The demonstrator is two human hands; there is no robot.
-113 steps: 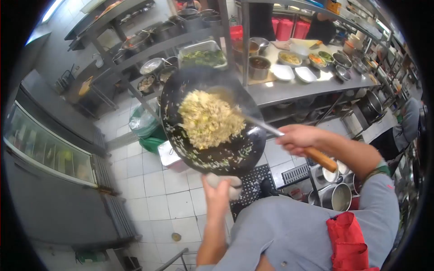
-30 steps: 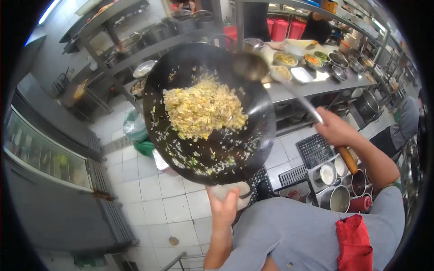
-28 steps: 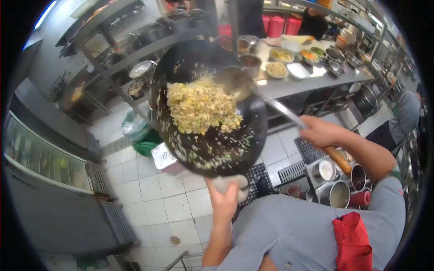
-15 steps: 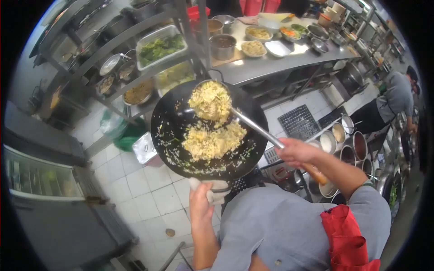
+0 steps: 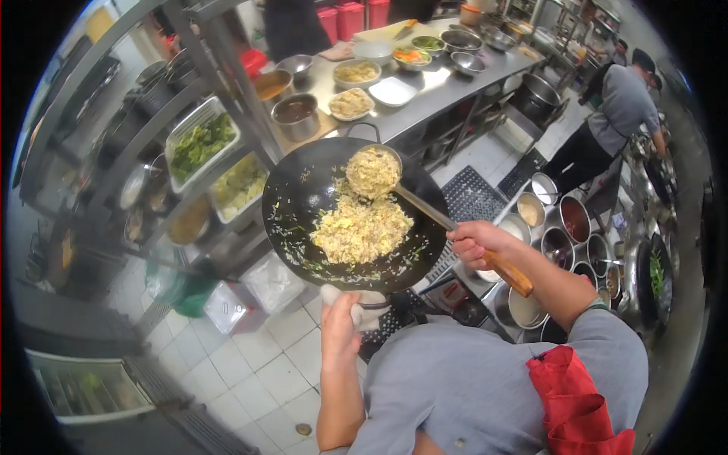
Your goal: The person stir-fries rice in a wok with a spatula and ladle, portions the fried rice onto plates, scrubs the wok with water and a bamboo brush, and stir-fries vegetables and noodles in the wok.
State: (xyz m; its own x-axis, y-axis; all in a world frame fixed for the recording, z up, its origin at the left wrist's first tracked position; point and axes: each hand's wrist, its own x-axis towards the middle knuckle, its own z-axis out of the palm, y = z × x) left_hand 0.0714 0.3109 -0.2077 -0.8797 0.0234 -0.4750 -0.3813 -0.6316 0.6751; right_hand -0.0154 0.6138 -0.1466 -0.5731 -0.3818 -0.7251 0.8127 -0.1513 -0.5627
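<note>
A black wok (image 5: 299, 178) is held out in front of me, with fried rice (image 5: 360, 231) heaped in its middle and loose grains up its sides. My left hand (image 5: 341, 322) is closed round the wok's near handle through a folded white cloth (image 5: 368, 312). My right hand (image 5: 485, 244) grips the wooden handle of a long ladle (image 5: 425, 206). The ladle's bowl, full of rice, is over the far right part of the wok, just above the heap. Whether the bowl touches the wok I cannot tell.
Beyond the wok, a steel counter (image 5: 447, 98) bears bowls of ingredients and a pot of dark sauce (image 5: 296, 117). Trays of greens (image 5: 201, 148) sit on the left shelf. Sauce pots (image 5: 574, 220) stand at right. A co-worker (image 5: 622, 110) works at the far right.
The view has swung leftward across the room, so the counter and co-worker appear further left. The ladle has shifted slightly right over the wok, still full. Both hands keep their grips.
</note>
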